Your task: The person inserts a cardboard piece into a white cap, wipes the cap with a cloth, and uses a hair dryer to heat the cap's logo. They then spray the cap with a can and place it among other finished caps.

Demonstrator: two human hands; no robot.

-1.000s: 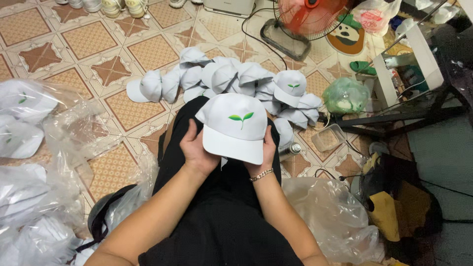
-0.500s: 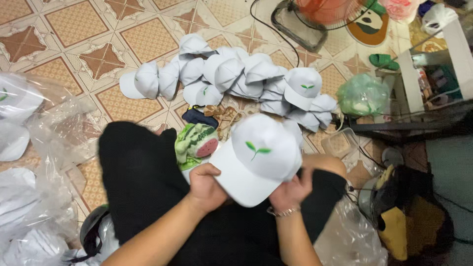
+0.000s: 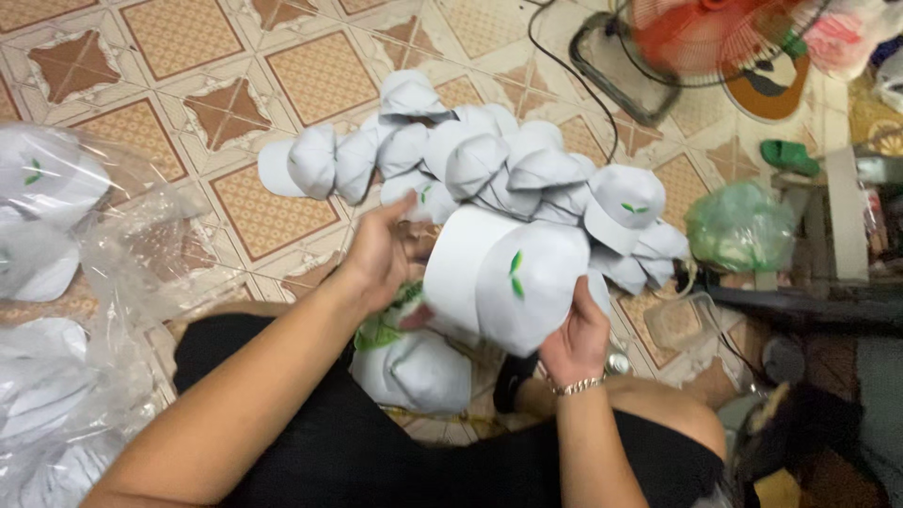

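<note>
Both hands hold one white cap point(image 3: 513, 277) w/ a small green leaf mark, just above the lap. Right hand point(image 3: 576, 341) grips it from below, thumb and fingers pinched on the crown's lower edge near the back, so the cap's weight sits in that hand. Left hand point(image 3: 381, 252) is at the brim side, fingers curled loosely round the brim edge, prob. to steady or turn it; the cap is tilted sideways, leaf mark facing up and to the right

Cap is clear of the floor, just in front of the pile of white caps point(image 3: 470, 165), which lie overlapping in a rough row on the tiled floor point(image 3: 141, 56) within easy arm's reach. Another white cap point(image 3: 414, 372) rests on the lap under the held one, w/ a green-printed bag point(image 3: 386, 325) just beside it

Clear plastic bags w/ more caps point(image 3: 56, 282) sit at the left. A fan point(image 3: 696, 42) stands at top right, a green plastic bag point(image 3: 738, 226) near it, well apart from the hands
</note>
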